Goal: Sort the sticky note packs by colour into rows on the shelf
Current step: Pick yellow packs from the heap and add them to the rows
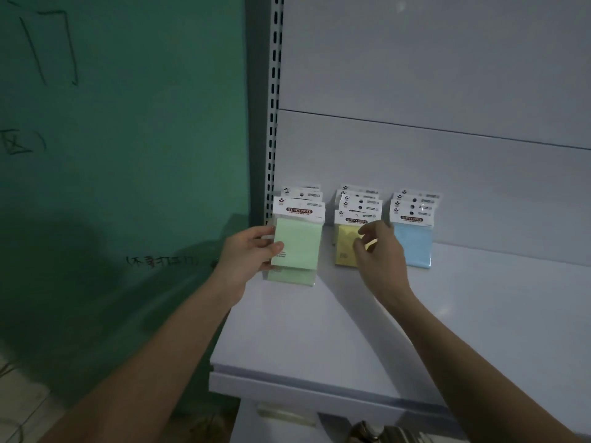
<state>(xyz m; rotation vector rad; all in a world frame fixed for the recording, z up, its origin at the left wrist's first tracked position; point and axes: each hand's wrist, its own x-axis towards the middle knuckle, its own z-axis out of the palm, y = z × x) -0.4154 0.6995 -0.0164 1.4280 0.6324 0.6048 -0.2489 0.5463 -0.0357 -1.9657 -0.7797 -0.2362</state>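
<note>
Three colour rows of sticky note packs on white metal shelf (319,330), both hands at the packs.

Left hand (248,251), forearm extended up from lower left, closed on front pale green cellophane-wrapped sticky note pack (297,243): thumb across left face, fingers behind left edge, pack upright and raised slightly above further green pack lying flat beneath. Remaining green packs (302,195) stacked behind against back panel. Right hand (379,251), forearm reaching from lower right, over front yellow sticky note pack (345,246) in middle row; fingers loosely curled and parted, thumb near pack face, actual grasp cannot be confirmed. Blue sticky note packs (414,243) in right row, untouched, just beside right hand. Green painted wall (128,139) with handwriting at left.
</note>
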